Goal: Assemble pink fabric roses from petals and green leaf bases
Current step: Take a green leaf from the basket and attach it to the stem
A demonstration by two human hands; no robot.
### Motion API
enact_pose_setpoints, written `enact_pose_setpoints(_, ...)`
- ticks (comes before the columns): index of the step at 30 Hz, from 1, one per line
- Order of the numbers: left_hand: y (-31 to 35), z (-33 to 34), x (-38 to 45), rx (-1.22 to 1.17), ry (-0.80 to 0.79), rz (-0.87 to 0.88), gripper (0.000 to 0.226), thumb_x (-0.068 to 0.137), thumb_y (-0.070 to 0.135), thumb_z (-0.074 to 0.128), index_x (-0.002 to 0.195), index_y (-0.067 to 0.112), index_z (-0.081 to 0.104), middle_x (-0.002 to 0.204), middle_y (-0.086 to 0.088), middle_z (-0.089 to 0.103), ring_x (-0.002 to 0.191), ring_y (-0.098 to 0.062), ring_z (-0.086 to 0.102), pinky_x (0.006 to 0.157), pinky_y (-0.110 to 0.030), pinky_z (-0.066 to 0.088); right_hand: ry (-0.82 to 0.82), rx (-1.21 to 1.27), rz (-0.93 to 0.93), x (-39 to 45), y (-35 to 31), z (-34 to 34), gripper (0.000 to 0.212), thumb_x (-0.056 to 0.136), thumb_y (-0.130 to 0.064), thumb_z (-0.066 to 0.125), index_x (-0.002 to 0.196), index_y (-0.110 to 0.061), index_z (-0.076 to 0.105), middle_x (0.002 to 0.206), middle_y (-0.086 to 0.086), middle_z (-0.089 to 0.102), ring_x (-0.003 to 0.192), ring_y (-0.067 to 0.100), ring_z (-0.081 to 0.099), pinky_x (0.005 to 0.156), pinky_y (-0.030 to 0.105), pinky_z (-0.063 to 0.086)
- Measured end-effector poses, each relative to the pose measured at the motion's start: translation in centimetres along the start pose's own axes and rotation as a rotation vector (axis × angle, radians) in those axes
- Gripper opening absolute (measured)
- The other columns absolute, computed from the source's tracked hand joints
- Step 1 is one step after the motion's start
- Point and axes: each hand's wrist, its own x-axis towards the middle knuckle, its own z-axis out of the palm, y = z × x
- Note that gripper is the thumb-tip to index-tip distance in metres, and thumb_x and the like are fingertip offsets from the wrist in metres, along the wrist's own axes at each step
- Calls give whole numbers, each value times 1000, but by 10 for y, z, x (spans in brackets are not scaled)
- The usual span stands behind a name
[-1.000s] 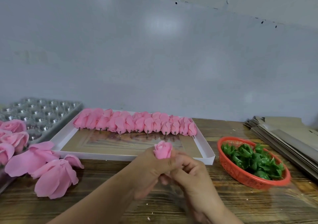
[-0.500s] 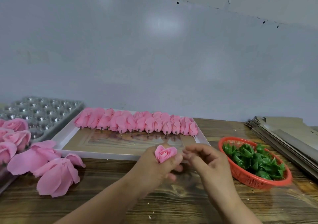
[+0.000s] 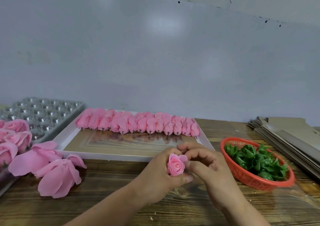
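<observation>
A small pink rose bud (image 3: 175, 165) sits in my left hand (image 3: 155, 179), whose fingers and thumb curl round its base. My right hand (image 3: 207, 170) is beside it on the right, thumb and curled fingers pinching an outer petal of the bud. Both hands hover over the wooden table in front of the white tray (image 3: 110, 155). A row of several pink petal bundles (image 3: 138, 123) lies along the tray's far side. Green leaf bases (image 3: 254, 159) fill a red basket (image 3: 249, 179) to the right.
Two loose open pink petal sets (image 3: 57, 173) lie on the table at left. Finished roses (image 3: 15, 135) sit on a metal mould tray (image 3: 45, 113) at far left. A stack of flat cardboard (image 3: 287, 133) lies at far right. A grey wall stands behind.
My right hand came back from near the basket to the bud and now pinches a petal. The bud has tilted so its spiral centre faces the camera.
</observation>
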Motion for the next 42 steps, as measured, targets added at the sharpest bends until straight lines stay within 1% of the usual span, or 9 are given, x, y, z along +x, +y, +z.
enact_pose_setpoints(6, 3, 1, 0, 5, -87, 84, 16, 74, 20, 74, 83, 30, 66, 82, 7, 64, 78, -8, 57, 72, -28, 49, 22, 8, -21, 0, 1, 0, 8, 71, 0, 75, 66, -4, 71, 99, 3, 69, 95, 17, 66, 86, 32, 49)
enact_pose_setpoints(10, 2, 1, -1, 52, -80, 82, 15, 74, 26, 72, 77, 40, 65, 72, 16, 61, 70, -3, 55, 66, -23, 45, -1, 19, -18, 0, -1, 1, 9, 63, -11, 69, 68, -4, 72, 99, 4, 69, 95, 16, 65, 83, 27, 49)
enact_pose_setpoints(12, 2, 1, -1, 69, -95, 93, 10, 76, 28, 71, 83, 32, 67, 75, 14, 63, 72, -3, 56, 66, -23, 46, -25, 30, -2, 0, 0, 1, 11, 62, -10, 66, 68, -3, 72, 99, 5, 69, 95, 18, 65, 83, 28, 49)
enact_pose_setpoints(20, 1, 1, -1, 135, -90, 113, 27, 79, 15, 75, 92, 38, 66, 89, 14, 69, 86, 0, 64, 75, -16, 48, -63, 81, 61, -2, -3, 3, 5, 63, -9, 73, 66, -6, 73, 100, 2, 70, 93, 14, 66, 78, 25, 51)
enact_pose_setpoints(25, -5, 3, 0, 244, -44, 115, 32, 75, 16, 79, 97, 34, 62, 91, 17, 66, 86, 2, 62, 76, -15, 45, -70, 17, 94, -3, -3, 8, 32, 80, 9, 58, 55, -10, 64, 94, 2, 69, 86, 9, 64, 78, 22, 47)
enact_pose_setpoints(31, -5, 3, 2, 310, -70, 89, 27, 77, 17, 78, 102, 19, 66, 98, 7, 70, 92, -4, 65, 85, -31, 52, -99, 13, 62, -4, -5, 5, 3, 65, -12, 65, 65, -13, 68, 102, -6, 67, 97, 6, 63, 77, 19, 47)
enact_pose_setpoints(34, -3, 4, 1, 300, -104, 68, 33, 78, 17, 77, 109, 20, 65, 106, 7, 70, 102, -4, 64, 94, -30, 50, -164, -40, 38, -4, -5, 5, 13, 70, -12, 78, 62, -15, 69, 108, -4, 66, 106, 6, 60, 93, 30, 44)
enact_pose_setpoints(37, -2, 7, 1, 313, -131, 69, 37, 79, 17, 77, 111, 28, 62, 108, 9, 69, 104, -1, 63, 93, -27, 50, -166, -67, 40, -5, -6, 7, 15, 70, -26, 68, 58, -18, 64, 109, -2, 65, 105, 6, 60, 97, 33, 43)
enact_pose_setpoints(42, 1, 2, -1, 299, -91, 39, 38, 81, 6, 68, 65, 39, 58, 66, 19, 59, 65, 4, 52, 62, -12, 41, -182, -87, 8, -6, -5, 5, 16, 63, -20, 81, 72, -16, 68, 113, -6, 63, 111, -1, 56, 90, 14, 41)
